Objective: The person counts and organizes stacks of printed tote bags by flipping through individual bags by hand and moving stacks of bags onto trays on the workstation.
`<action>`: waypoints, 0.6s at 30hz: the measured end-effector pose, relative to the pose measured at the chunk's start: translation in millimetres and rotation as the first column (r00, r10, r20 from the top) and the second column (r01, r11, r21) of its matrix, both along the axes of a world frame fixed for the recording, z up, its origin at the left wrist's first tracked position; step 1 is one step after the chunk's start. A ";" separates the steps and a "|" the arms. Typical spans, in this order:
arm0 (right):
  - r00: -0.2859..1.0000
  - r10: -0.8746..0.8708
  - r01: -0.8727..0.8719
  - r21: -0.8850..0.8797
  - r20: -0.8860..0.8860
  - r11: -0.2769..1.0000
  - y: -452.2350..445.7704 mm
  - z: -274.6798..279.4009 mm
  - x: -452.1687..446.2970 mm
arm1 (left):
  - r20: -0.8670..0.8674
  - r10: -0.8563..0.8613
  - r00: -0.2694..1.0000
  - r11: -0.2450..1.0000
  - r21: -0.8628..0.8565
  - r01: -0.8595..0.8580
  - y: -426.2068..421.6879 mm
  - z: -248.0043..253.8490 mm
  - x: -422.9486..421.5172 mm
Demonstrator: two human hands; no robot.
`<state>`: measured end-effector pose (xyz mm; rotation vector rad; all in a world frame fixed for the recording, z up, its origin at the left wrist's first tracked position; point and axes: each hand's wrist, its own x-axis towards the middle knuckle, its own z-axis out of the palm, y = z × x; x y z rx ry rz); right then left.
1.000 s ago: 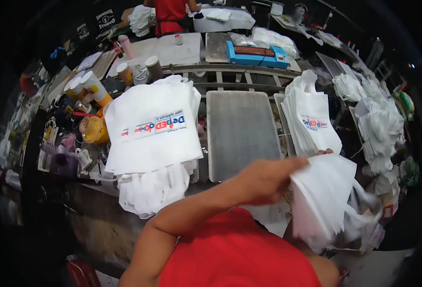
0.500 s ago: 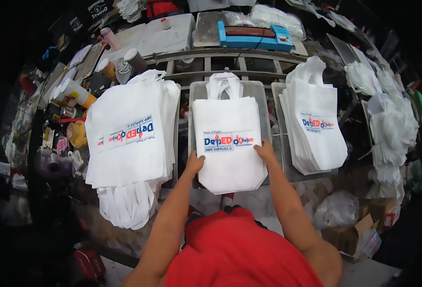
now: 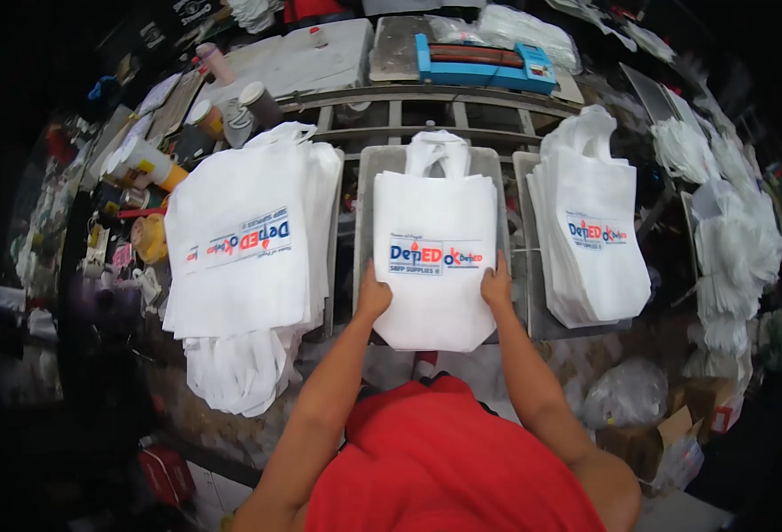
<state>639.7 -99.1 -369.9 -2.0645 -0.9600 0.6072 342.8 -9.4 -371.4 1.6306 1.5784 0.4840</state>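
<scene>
White bags point(image 3: 435, 310) have come onto the middle board point(image 3: 389, 161).

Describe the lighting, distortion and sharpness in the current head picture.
Head view: corners fall to black and the metal frame bows, as through a wide lens; head view: the middle bag is bright, its large print readable; head view: clutter at left looks dim and soft.
</scene>
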 end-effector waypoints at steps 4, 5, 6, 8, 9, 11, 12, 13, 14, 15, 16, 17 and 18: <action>0.956 0.124 -0.059 -0.239 0.266 0.969 -9.3 5.6 -29.3 | -0.312 -0.105 0.944 0.994 -0.069 0.088 -5.3 26.3 10.1; 0.930 0.089 -0.029 -0.169 0.357 0.985 -8.4 -13.5 -28.7 | -0.321 -0.092 0.943 0.993 -0.097 0.064 -6.4 35.1 11.7; 0.875 -0.010 0.021 -0.017 0.484 1.000 -8.5 -34.4 -23.6 | -0.310 -0.108 0.945 0.990 0.055 0.131 -13.1 48.0 10.6; 0.859 -0.053 0.075 -0.022 0.508 0.997 1.4 14.0 -43.6 | -0.121 -0.230 0.966 0.944 0.215 0.252 -32.4 84.0 -2.5; 0.835 -0.127 0.173 -0.037 0.535 0.984 5.4 37.3 -54.5 | 0.064 -0.333 0.941 0.921 0.239 0.309 -41.3 110.7 -9.6; 0.946 -0.030 0.002 0.087 0.323 0.996 25.2 47.6 -72.7 | 0.384 -0.426 0.819 0.868 -0.082 0.490 -62.4 241.8 -39.2; 0.989 0.091 -0.117 0.242 0.118 0.963 38.6 54.8 -79.2 | 0.318 -0.461 0.829 0.875 0.007 0.484 -69.6 264.7 -60.3; 0.989 0.144 -0.147 0.334 0.035 0.931 51.7 66.8 -100.4 | 0.247 -0.490 0.836 0.871 0.099 0.481 -74.0 279.6 -82.4; 0.975 0.219 -0.190 0.365 -0.039 0.911 59.9 94.0 -127.7 | 0.246 -0.489 0.837 0.872 0.104 0.479 -73.6 291.6 -103.7; 0.945 0.321 -0.274 0.382 -0.064 0.883 71.8 102.4 -148.4 | 0.056 -0.436 0.898 0.862 0.312 0.399 -69.7 302.7 -125.6; 0.890 0.434 -0.350 0.401 -0.140 0.847 77.8 118.4 -172.2 | -0.118 -0.324 0.939 0.789 0.513 0.337 -67.5 309.7 -147.0; 0.817 0.454 -0.382 0.257 -0.356 0.888 81.8 136.5 -197.0 | -0.266 -0.268 0.926 0.798 0.477 0.368 -65.7 299.8 -168.7; 0.729 0.483 -0.406 0.261 -0.486 0.876 77.2 168.7 -224.4 | -0.363 -0.252 0.897 0.823 0.407 0.396 -66.8 290.1 -186.1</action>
